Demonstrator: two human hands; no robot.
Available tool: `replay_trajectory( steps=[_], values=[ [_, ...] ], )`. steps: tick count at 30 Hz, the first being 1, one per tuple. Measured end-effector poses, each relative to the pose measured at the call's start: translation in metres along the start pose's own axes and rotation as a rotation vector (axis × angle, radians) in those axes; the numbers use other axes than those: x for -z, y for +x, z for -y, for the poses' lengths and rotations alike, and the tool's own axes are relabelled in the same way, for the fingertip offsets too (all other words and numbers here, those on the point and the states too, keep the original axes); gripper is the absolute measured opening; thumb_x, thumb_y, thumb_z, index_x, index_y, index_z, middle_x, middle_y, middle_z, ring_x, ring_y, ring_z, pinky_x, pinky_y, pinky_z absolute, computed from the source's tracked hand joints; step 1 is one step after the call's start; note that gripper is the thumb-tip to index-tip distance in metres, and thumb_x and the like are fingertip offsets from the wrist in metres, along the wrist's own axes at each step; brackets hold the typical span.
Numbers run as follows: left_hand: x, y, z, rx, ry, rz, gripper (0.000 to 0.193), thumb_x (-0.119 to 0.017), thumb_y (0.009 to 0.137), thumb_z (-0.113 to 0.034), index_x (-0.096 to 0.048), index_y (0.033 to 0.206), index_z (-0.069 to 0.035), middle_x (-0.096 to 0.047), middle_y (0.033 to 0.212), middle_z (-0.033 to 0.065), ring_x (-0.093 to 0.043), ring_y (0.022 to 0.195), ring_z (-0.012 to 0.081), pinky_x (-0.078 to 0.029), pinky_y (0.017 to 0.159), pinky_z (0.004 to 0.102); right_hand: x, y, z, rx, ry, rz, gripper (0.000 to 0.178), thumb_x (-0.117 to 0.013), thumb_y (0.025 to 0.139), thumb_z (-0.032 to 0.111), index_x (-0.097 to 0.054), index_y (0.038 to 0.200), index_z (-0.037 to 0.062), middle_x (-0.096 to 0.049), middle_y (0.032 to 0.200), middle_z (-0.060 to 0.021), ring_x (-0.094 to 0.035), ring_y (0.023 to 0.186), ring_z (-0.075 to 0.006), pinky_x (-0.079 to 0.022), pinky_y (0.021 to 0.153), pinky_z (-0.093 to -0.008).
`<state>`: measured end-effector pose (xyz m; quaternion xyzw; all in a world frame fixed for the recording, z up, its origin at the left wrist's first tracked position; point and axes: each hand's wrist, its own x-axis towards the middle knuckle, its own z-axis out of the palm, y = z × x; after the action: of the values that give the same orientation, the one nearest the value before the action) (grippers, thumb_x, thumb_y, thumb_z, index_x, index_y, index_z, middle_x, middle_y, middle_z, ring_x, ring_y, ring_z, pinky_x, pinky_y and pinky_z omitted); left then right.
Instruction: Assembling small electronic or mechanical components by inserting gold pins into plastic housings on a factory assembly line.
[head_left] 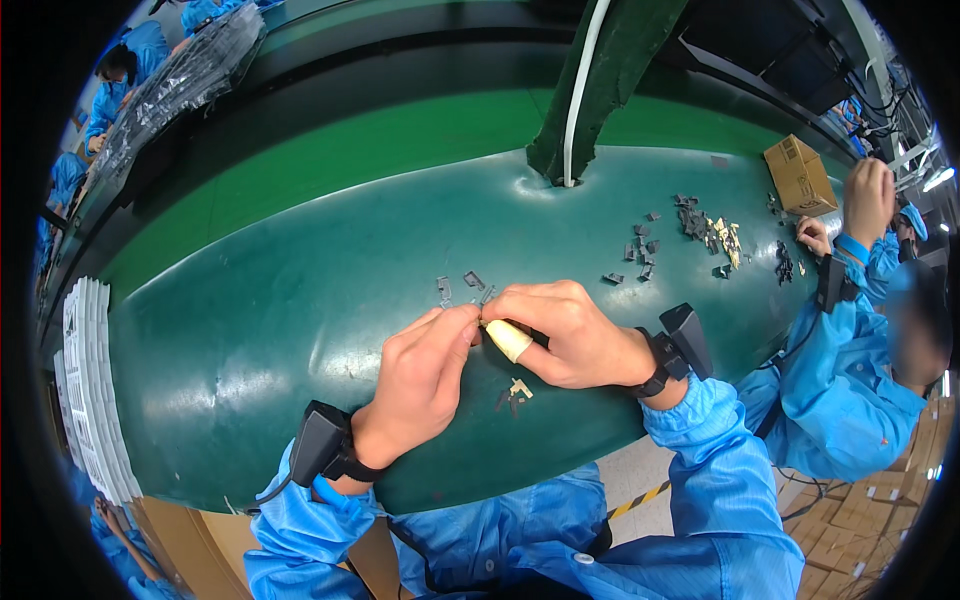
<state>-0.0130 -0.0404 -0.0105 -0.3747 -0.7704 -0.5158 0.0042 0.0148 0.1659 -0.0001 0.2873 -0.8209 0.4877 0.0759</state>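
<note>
My left hand [422, 372] and my right hand [568, 335] meet over the green table mat [260, 300], fingertips pinched together. A tiny piece between them is mostly hidden by the fingers, so its kind cannot be made out. On my right thumb is a pale yellow finger cot [508, 341]. Just beyond the fingertips lie several small dark grey plastic parts [473, 281]. Nearer to me, below the hands, a few beige pieces [520, 387] lie beside small dark pieces [514, 406]. Both wrists carry black strapped devices.
To the right are scattered black parts [690, 217], a beige heap [724, 242] and an open cardboard box [800, 176]. A co-worker's sleeve [835, 390] and raised hand [868, 204] are there. White trays [92, 390] stack at the left edge. A green-wrapped post [556, 140] rises at the back.
</note>
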Motion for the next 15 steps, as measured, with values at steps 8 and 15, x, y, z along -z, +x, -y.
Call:
replay_trajectory(
  steps=[8, 15],
  values=[
    [0.005, 0.002, -0.002, 0.196, -0.184, -0.006, 0.01, -0.055, 0.098, -0.002, -0.064, 0.099, 0.003, -0.066, 0.081, 0.013, -0.067, 0.073, 0.0229, -0.052, 0.067, 0.0309, 0.003, 0.002, 0.001, 0.014, 0.027, -0.068, 0.006, -0.06, 0.084, -0.003, -0.06, 0.09, -0.0022, -0.058, 0.072, -0.012, -0.057, 0.055, -0.0245, -0.044, 0.05, -0.035],
    [0.0, 0.001, -0.01, -0.003, 0.056, -0.05, 0.006, -0.062, 0.093, 0.0, -0.064, 0.097, 0.003, -0.064, 0.078, 0.013, -0.064, 0.069, 0.0227, -0.05, 0.065, 0.0318, 0.002, -0.002, -0.003, -0.051, 0.003, -0.014, 0.017, -0.064, 0.081, -0.003, -0.065, 0.098, -0.0029, -0.066, 0.083, -0.0161, -0.065, 0.072, -0.0328, -0.05, 0.062, -0.0378]
  ],
)
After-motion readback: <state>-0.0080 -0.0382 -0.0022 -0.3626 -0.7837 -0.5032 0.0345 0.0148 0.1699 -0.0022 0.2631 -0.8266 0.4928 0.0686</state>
